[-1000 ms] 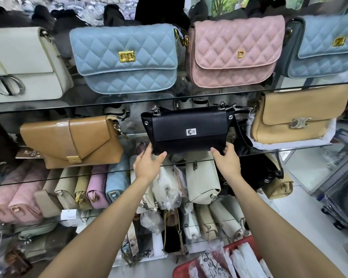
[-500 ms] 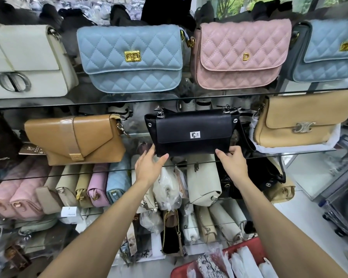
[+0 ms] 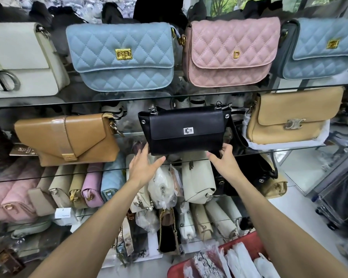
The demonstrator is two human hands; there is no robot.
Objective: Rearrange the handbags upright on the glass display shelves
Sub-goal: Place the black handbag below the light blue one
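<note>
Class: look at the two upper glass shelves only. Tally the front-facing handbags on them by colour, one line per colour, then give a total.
Cream: 1, the cream bag
Light blue: 2, the left blue bag and right blue bag
Pink: 1, the pink bag
Tan: 2, the envelope-flap bag and pale tan bag
Black: 1, the black bag
Total: 7

White tiled floor [image 3: 295, 199]; daylit window [image 3: 269, 3] with greenery behind.

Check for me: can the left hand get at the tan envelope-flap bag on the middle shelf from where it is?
Probably yes. The left hand is open beside the black bag, and the tan envelope-flap bag stands just leftward with nothing in front of it.
</note>
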